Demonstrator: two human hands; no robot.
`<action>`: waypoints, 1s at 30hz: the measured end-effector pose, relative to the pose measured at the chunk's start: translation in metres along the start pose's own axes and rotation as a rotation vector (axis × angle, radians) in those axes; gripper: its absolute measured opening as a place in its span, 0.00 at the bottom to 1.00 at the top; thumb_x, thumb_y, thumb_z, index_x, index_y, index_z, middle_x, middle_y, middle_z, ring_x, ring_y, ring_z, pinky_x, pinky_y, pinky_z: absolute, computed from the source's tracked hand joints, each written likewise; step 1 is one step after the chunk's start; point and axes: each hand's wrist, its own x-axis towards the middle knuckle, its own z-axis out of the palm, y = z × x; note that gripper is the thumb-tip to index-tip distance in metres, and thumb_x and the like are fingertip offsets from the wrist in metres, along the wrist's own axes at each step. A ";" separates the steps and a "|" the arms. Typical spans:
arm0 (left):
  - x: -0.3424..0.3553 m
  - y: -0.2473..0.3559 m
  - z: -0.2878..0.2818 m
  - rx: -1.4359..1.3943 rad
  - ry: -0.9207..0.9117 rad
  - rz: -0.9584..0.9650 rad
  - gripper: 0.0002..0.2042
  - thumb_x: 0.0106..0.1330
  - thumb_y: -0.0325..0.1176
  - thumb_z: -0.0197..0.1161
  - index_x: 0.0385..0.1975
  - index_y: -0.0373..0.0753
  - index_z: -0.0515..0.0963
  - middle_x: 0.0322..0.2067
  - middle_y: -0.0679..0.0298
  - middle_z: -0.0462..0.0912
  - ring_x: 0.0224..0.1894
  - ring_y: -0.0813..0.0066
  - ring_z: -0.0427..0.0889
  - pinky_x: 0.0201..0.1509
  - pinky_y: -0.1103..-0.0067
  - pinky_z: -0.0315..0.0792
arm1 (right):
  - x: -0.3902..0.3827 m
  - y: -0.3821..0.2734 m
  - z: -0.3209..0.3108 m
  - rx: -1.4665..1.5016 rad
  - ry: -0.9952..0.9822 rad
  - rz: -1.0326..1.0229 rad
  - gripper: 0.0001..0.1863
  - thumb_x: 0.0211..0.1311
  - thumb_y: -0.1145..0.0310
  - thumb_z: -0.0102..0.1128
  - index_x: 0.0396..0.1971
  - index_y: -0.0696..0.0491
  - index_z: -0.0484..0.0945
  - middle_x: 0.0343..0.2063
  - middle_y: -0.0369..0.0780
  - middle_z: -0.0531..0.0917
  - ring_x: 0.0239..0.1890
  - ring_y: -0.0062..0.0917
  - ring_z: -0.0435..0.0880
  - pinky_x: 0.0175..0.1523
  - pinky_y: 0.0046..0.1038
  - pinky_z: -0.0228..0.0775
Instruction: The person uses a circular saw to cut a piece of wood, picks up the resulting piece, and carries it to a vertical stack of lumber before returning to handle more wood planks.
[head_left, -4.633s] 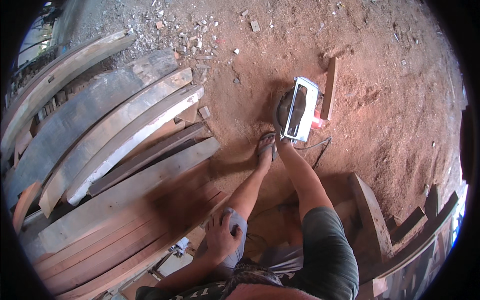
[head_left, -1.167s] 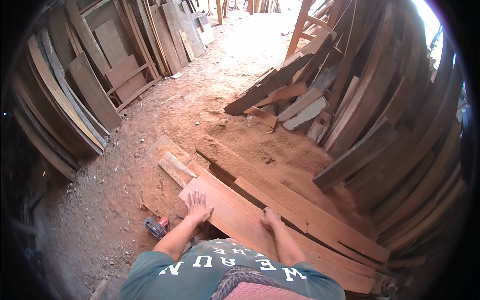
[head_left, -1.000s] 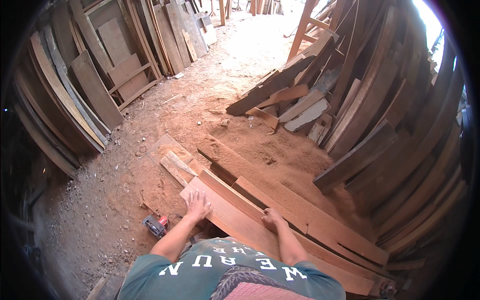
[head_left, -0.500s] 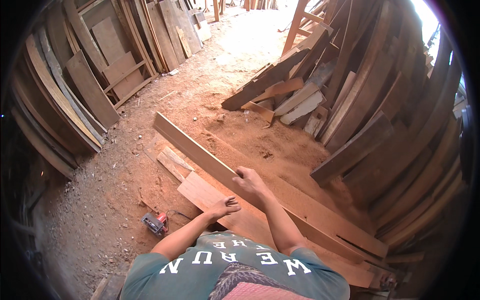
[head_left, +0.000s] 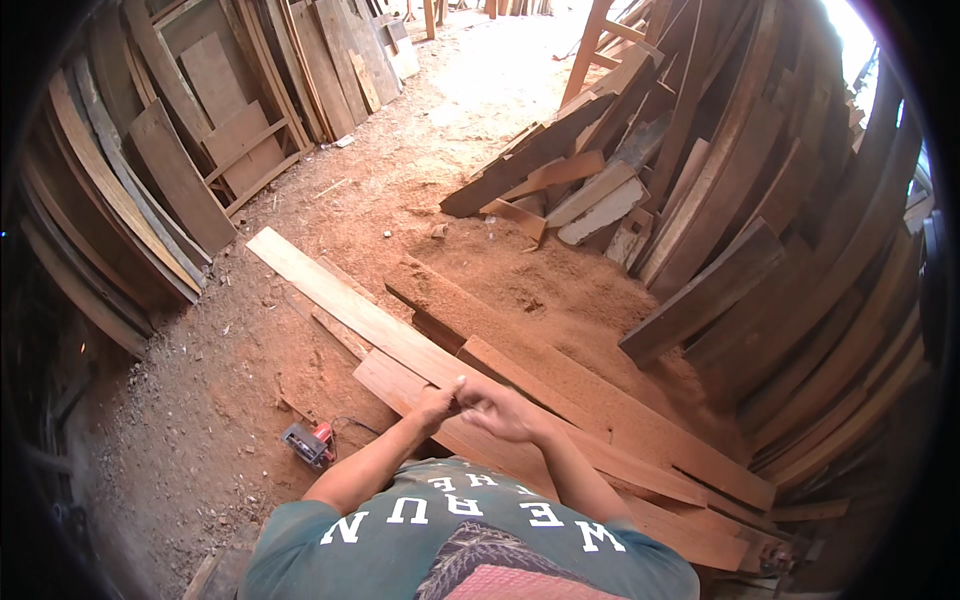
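Note:
A long, pale reddish-brown plank (head_left: 350, 298) lies slantwise in front of me, its broad face turned up. At its near edge my left hand (head_left: 438, 405) is closed, with the fingertips partly hidden at the edge. My right hand (head_left: 498, 411) is just beside it, over the plank's near side, fingers apart and loosely bent, the thumb near the left hand. Under and nearer to me lies a second board (head_left: 390, 380), its far end sticking out past the left forearm.
A red and grey corded power tool (head_left: 310, 444) sits on the dusty ground at left. Sawdust-covered boards (head_left: 560, 385) lie beyond the plank. Many planks lean at right (head_left: 720, 220) and along the left wall (head_left: 180, 180); short offcuts (head_left: 600, 205) pile ahead.
The long plank has turned from standing on edge to lying broad face up, its far end swinging left. My right hand has let go of its top edge and come down beside the left.

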 end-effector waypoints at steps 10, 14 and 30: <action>-0.021 0.062 0.002 -0.045 0.261 0.209 0.18 0.68 0.41 0.67 0.51 0.40 0.75 0.44 0.62 0.81 0.41 0.69 0.84 0.45 0.69 0.84 | -0.172 0.163 0.084 0.801 0.408 0.744 0.30 0.68 0.49 0.61 0.60 0.55 0.72 0.53 0.49 0.81 0.55 0.37 0.80 0.59 0.39 0.74; -0.030 0.070 0.018 -0.012 0.267 0.197 0.20 0.69 0.42 0.67 0.53 0.38 0.73 0.45 0.59 0.81 0.45 0.68 0.84 0.49 0.67 0.84 | -0.170 0.198 0.100 1.380 0.818 0.489 0.34 0.66 0.49 0.62 0.63 0.54 0.64 0.57 0.50 0.76 0.57 0.40 0.77 0.61 0.44 0.72; -0.062 0.060 0.001 -0.114 0.243 0.258 0.25 0.69 0.47 0.67 0.58 0.38 0.71 0.49 0.58 0.82 0.50 0.64 0.83 0.57 0.67 0.79 | -0.126 0.240 0.054 1.724 1.191 0.192 0.20 0.63 0.58 0.64 0.50 0.51 0.75 0.43 0.43 0.82 0.44 0.34 0.82 0.49 0.36 0.79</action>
